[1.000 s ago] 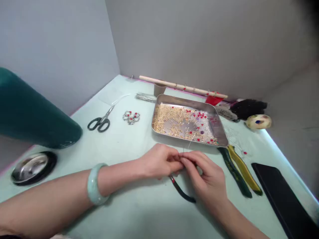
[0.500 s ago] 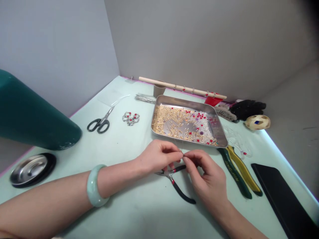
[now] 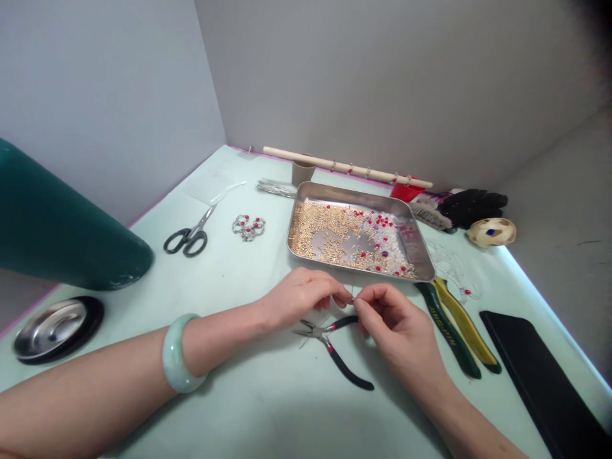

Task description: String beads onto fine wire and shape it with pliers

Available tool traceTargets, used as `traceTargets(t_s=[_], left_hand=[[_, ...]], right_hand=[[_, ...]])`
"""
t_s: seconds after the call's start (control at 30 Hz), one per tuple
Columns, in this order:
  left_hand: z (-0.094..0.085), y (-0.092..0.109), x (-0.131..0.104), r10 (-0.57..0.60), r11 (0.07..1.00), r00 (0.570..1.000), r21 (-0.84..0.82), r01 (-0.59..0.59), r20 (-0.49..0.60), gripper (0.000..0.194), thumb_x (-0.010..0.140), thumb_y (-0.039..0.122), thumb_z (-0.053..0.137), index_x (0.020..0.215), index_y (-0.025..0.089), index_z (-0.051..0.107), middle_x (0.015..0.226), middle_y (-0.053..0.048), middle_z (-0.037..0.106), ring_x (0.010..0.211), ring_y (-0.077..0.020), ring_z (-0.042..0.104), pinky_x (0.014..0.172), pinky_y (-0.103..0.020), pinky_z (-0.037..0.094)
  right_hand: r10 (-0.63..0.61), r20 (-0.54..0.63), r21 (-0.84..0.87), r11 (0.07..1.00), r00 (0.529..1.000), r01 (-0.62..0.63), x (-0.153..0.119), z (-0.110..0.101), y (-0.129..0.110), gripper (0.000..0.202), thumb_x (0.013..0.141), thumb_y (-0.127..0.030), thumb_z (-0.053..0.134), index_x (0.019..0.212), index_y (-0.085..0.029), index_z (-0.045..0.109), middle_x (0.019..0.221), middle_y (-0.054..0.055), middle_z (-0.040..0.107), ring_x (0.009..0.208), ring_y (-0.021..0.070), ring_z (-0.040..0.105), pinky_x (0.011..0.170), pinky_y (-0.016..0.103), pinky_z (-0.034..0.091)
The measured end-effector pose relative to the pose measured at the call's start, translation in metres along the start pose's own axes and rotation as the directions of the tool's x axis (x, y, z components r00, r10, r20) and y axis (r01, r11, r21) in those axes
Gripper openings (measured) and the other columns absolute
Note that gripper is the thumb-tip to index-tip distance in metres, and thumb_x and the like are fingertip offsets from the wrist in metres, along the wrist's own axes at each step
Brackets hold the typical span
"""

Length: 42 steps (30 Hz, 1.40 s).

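Note:
Just in front of the bead tray, my right hand (image 3: 399,325) pinches a thin wire (image 3: 352,291) between thumb and index finger. My left hand (image 3: 310,294), with a pale green bangle (image 3: 178,354) on its wrist, meets it there, fingertips closed at the same wire. Anything small between the fingertips is too tiny to make out. Below the hands lie small black-handled pliers (image 3: 329,335), jaws pointing left, one handle partly under my right hand. The metal tray (image 3: 361,270) holds gold, clear and red beads.
Scissors (image 3: 189,237) and a beaded wire piece (image 3: 248,227) lie left of the tray; a green cylinder (image 3: 71,223) and metal dish (image 3: 52,328) stand farther left. Green-yellow pliers (image 3: 459,328) and a black slab (image 3: 540,376) lie right. A wooden rod (image 3: 347,167) spans the back.
My left fingers have shifted and curled at the wire, with the thumb drawn back from its stretched-out pinch. More of the small pliers' jaws now shows. My right hand stays nearly in place.

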State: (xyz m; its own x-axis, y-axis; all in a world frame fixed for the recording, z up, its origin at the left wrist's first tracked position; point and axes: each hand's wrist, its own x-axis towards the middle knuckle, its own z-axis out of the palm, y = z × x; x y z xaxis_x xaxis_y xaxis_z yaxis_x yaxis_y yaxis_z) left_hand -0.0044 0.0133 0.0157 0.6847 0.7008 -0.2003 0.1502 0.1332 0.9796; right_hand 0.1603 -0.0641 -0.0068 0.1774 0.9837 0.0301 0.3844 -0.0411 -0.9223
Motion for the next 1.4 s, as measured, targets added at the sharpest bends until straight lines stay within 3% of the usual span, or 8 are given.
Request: traceTargets(t_s=[0.17,0.27,0.37,0.57,0.77,0.97,1.2,1.4], left_hand=[[-0.006,0.003,-0.001,-0.109,0.994,0.985,0.013,0.108,0.135,0.029,0.08,0.038,0.055,0.083,0.014,0.07,0.065,0.0,0.057,0.051,-0.008,0.039,0.05,-0.023,0.032],[-0.01,0.004,-0.002,-0.138,0.99,0.959,-0.008,0.144,0.248,0.043,0.079,0.052,0.057,0.091,0.012,0.067,0.068,-0.002,0.059,0.048,-0.0074,0.041,0.048,-0.023,0.033],[-0.01,0.006,-0.004,-0.136,0.991,0.959,0.021,0.135,0.248,0.05,0.08,0.059,0.053,0.091,0.012,0.066,0.07,-0.003,0.061,0.048,-0.0073,0.044,0.047,-0.023,0.036],[-0.002,0.018,-0.012,-0.122,0.988,0.975,0.116,0.101,0.189,0.04,0.081,0.053,0.054,0.077,0.014,0.062,0.066,-0.001,0.062,0.047,-0.0066,0.048,0.047,-0.02,0.039],[-0.006,0.008,-0.006,-0.053,0.958,0.935,-0.245,0.147,0.352,0.028,0.078,0.032,0.048,0.089,0.012,0.063,0.066,-0.005,0.065,0.044,-0.0124,0.057,0.04,-0.023,0.042],[-0.006,-0.004,0.0,-0.124,0.878,0.909,-0.383,0.287,0.398,0.046,0.087,0.045,0.039,0.087,0.007,0.065,0.064,-0.011,0.066,0.046,-0.0175,0.063,0.043,-0.027,0.048],[-0.01,-0.006,0.0,-0.046,0.862,0.859,-0.414,0.293,0.51,0.035,0.079,0.036,0.053,0.096,0.009,0.065,0.076,-0.011,0.07,0.057,-0.0203,0.067,0.05,-0.031,0.052],[-0.008,0.001,-0.005,-0.128,0.897,0.885,-0.329,0.297,0.448,0.049,0.08,0.056,0.057,0.092,0.009,0.064,0.073,-0.009,0.068,0.054,-0.0161,0.065,0.051,-0.027,0.051]], right_hand=[[-0.064,0.048,-0.055,0.996,0.997,0.067,0.0,-0.005,-0.006,0.009,0.081,-0.022,0.056,0.073,-0.02,0.054,0.06,-0.003,0.051,0.054,0.0113,0.046,0.051,0.024,0.038],[-0.063,0.08,-0.08,0.994,0.995,0.069,0.0,-0.007,-0.008,0.009,0.08,-0.021,0.055,0.072,-0.02,0.053,0.06,-0.003,0.051,0.054,0.0113,0.046,0.05,0.023,0.037],[-0.067,0.089,-0.099,0.992,0.994,0.076,-0.001,-0.007,-0.012,0.009,0.08,-0.021,0.056,0.071,-0.02,0.053,0.059,-0.003,0.051,0.054,0.0114,0.046,0.049,0.023,0.037],[-0.044,0.056,-0.07,0.996,0.997,0.048,-0.009,-0.007,-0.023,0.01,0.078,-0.021,0.055,0.069,-0.02,0.053,0.058,-0.002,0.053,0.053,0.012,0.047,0.048,0.023,0.039],[-0.017,0.014,-0.008,1.0,1.0,0.017,-0.01,-0.008,-0.025,0.011,0.078,-0.022,0.056,0.068,-0.02,0.052,0.054,-0.004,0.049,0.047,0.0105,0.044,0.045,0.023,0.036],[-0.027,0.035,-0.05,0.998,0.999,0.029,-0.011,-0.008,-0.028,0.01,0.076,-0.019,0.056,0.067,-0.02,0.052,0.056,-0.003,0.049,0.05,0.0109,0.045,0.045,0.022,0.038],[-0.079,0.035,-0.11,0.99,0.996,0.083,-0.012,-0.009,-0.025,0.011,0.076,-0.017,0.054,0.066,-0.021,0.051,0.056,-0.004,0.049,0.049,0.0107,0.046,0.043,0.021,0.038],[-0.099,0.045,-0.119,0.987,0.994,0.104,-0.014,-0.007,-0.029,0.01,0.074,-0.016,0.056,0.066,-0.021,0.052,0.054,-0.005,0.047,0.048,0.0102,0.043,0.044,0.022,0.038]])
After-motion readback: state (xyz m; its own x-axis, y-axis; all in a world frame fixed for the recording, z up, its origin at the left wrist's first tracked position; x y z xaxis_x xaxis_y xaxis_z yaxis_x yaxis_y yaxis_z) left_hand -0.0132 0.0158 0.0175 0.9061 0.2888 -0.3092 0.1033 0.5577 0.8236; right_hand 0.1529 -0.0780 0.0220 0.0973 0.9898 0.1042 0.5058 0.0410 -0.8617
